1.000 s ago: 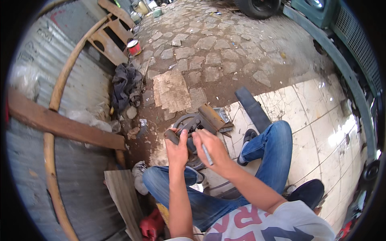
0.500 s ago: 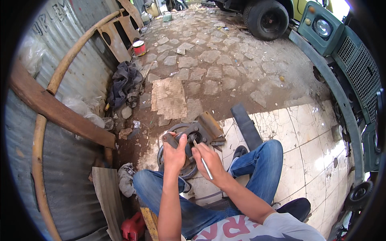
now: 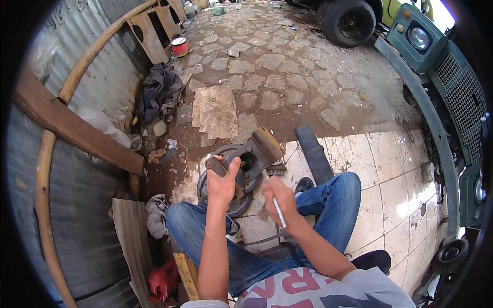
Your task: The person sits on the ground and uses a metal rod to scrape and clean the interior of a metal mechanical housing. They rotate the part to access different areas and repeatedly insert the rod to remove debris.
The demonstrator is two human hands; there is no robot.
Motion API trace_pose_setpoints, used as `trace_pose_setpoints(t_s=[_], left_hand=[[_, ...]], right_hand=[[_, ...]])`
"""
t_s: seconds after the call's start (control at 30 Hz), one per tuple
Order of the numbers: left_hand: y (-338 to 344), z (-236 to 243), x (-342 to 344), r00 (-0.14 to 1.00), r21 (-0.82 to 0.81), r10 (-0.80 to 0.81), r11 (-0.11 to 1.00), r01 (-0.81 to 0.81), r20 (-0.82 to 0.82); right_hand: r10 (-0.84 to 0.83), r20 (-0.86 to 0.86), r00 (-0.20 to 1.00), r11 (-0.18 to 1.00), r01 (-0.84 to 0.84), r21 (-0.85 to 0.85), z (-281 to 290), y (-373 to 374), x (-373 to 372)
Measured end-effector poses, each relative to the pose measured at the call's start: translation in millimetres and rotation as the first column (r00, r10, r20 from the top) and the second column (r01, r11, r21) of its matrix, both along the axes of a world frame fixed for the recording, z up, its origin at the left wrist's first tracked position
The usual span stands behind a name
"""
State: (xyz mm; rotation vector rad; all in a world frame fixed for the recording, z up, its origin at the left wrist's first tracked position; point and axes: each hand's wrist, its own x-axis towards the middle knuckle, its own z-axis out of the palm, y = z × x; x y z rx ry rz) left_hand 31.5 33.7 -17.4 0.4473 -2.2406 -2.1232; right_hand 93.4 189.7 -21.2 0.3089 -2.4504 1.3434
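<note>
A heavy metal bracket (image 3: 267, 147) with a round bore and a rusty brown end is tilted up between my knees. My left hand (image 3: 222, 186) is closed around its near left arm, thumb on top. Just right of the bore, my right hand (image 3: 281, 199) grips a slim silver rod (image 3: 279, 209). Its upper end is close to the bracket's edge; whether it touches, I cannot tell. Beneath the bracket lies a round metal wheel-like part (image 3: 202, 191), partly covered. A brush (image 3: 278, 168) with dark bristles shows behind the bracket's right side.
A black flat case or strip (image 3: 313, 154) lies on the cracked white tiles. Ahead are cardboard (image 3: 215, 110) and dark cloth (image 3: 159, 92) on the stony ground. A corrugated metal wall (image 3: 72, 179) closes the left side; a vehicle front with a bumper (image 3: 439, 113) stands right.
My right hand has drawn the rod out of the bore, moving right and slightly down. My left hand keeps its hold on the bracket, whose bore now shows openly.
</note>
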Motion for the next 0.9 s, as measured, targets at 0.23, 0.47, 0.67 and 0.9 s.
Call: trace_pose_setpoints(t_s=[0.23,0.47,0.67,0.9], left_hand=[[-10.1,-10.6,-1.9,0.999,-0.056,0.041,0.998,-0.042,-0.015],[-20.8,-20.7,0.2,0.997,0.047,0.066,0.997,-0.067,0.027],[-23.9,-30.6,-0.5,0.989,0.081,0.112,0.989,-0.120,0.098],[-16.2,-31.7,4.2,0.979,0.051,0.095,0.993,-0.106,0.178]], right_hand=[[0.063,-0.082,0.995,0.998,-0.060,0.035,-7.6,5.2,-4.2],[0.127,-0.121,0.984,0.986,-0.112,0.122,-6.6,3.4,-11.9],[0.197,-0.125,0.972,0.979,-0.187,0.086,-13.8,1.2,-4.0],[0.158,-0.092,0.983,0.985,-0.151,0.079,-13.2,-8.6,4.1]])
